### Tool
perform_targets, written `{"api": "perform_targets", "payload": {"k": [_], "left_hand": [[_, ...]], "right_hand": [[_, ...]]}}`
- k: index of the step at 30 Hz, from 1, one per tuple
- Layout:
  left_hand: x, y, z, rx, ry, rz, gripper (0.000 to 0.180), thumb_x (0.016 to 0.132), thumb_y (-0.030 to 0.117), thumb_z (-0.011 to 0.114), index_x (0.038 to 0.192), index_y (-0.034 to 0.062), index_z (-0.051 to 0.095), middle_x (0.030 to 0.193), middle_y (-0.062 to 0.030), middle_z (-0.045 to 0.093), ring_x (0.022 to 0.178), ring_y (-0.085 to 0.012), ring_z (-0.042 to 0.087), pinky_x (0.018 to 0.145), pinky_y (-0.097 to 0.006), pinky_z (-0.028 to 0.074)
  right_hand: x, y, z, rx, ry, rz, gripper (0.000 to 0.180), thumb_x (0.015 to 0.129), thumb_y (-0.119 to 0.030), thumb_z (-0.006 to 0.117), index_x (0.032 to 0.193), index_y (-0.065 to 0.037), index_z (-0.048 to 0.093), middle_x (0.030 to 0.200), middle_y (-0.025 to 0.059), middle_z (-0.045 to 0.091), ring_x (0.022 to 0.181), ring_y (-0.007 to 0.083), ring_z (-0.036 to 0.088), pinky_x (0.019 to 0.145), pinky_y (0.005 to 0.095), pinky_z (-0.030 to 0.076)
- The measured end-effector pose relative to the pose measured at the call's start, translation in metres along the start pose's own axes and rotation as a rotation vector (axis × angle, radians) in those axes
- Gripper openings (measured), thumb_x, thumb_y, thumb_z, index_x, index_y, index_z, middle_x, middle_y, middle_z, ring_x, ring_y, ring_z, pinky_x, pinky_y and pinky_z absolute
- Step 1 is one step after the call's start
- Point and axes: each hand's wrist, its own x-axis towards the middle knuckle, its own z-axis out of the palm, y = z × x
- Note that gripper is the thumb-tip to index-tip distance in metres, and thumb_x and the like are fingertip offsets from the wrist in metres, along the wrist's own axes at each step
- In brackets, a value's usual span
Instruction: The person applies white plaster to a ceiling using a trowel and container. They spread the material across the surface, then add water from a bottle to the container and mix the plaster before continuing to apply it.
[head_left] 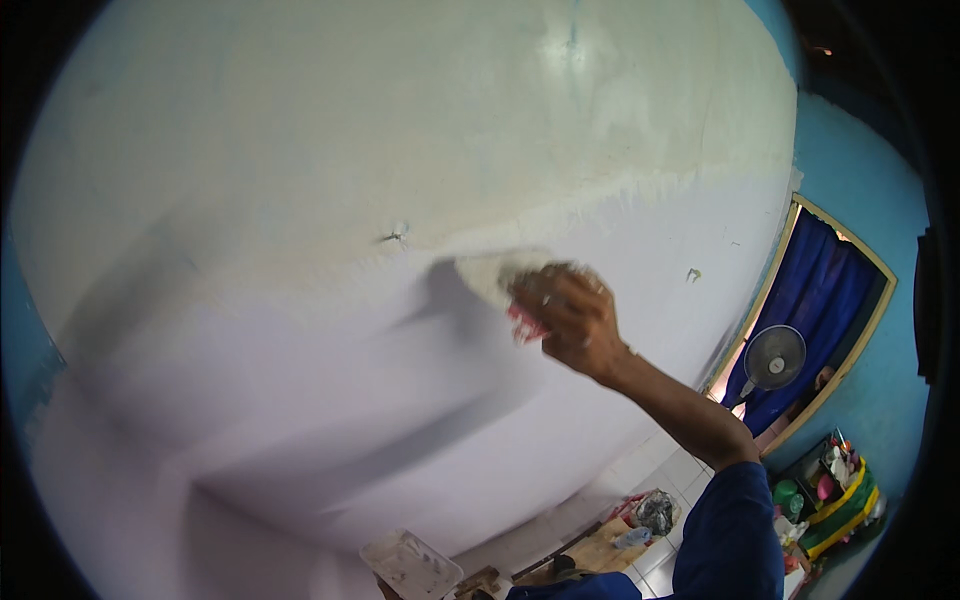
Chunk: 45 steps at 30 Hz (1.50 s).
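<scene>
In front of me, my right hand (pixel 575 310) is closed around a pale, wide painting tool (pixel 482 275) with a red part, which looks like a broad paintbrush but is smeared by motion. Its pale edge lies at or close to the wall (pixel 330 300), near where the lavender paint meets the older greenish-white surface. Pale specks dot the fingers. At the lower edge, a bit of my left hand (pixel 386 590) shows under a shallow whitish plastic tub (pixel 410 565) with smears inside; the grip is mostly cut off.
A small fixture (pixel 397 236) sticks out of the wall left of the tool. Below lie a wooden board (pixel 600 550) and a clear plastic bag (pixel 657 512) on tiles. To the right stand a fan (pixel 775 357), a blue curtain (pixel 815 270) in a doorway, and heaped household things (pixel 835 495).
</scene>
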Motion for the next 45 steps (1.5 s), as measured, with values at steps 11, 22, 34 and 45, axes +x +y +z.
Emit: {"api": "perform_targets", "payload": {"k": [11,22,34,45], "left_hand": [[0.010,-0.010,0.016,0.018,-0.046,-0.035,0.064,0.094,0.063,0.047,0.141,0.0191,0.055,0.137,-0.0061,0.060,0.126,-0.0335,0.054,0.110,-0.062,0.036],[0.008,-0.010,0.018,0.026,0.093,0.015,0.065,0.094,0.063,0.047,0.142,0.0195,0.054,0.139,-0.0057,0.059,0.129,-0.0342,0.053,0.111,-0.064,0.035],[0.025,-0.021,0.013,0.034,0.064,-0.029,0.067,0.092,0.064,0.048,0.143,0.0201,0.053,0.141,-0.0059,0.057,0.131,-0.0344,0.051,0.110,-0.065,0.036],[0.023,-0.023,-0.004,0.038,0.019,0.018,0.064,0.094,0.063,0.047,0.141,0.0206,0.054,0.139,-0.0056,0.059,0.129,-0.0340,0.053,0.109,-0.065,0.037]], "right_hand": [[-0.009,0.025,0.054,-0.211,0.048,0.054,0.057,0.066,-0.002,0.076,0.122,-0.012,0.073,0.128,0.0070,0.060,0.109,0.0286,0.059,0.088,0.0451,0.047],[0.111,0.052,-0.027,-0.092,0.350,0.028,0.063,0.064,0.015,0.062,0.120,-0.011,0.074,0.107,0.0123,0.069,0.095,0.0307,0.065,0.075,0.0373,0.056],[-0.018,0.016,0.010,0.005,-0.049,0.044,0.057,0.059,0.006,0.074,0.112,-0.016,0.077,0.114,0.0049,0.072,0.102,0.0259,0.068,0.087,0.0396,0.057],[0.046,0.087,-0.007,-0.147,0.214,0.096,0.047,0.068,0.008,0.068,0.110,-0.013,0.075,0.105,0.0023,0.073,0.094,0.0252,0.067,0.079,0.0364,0.056]]}}
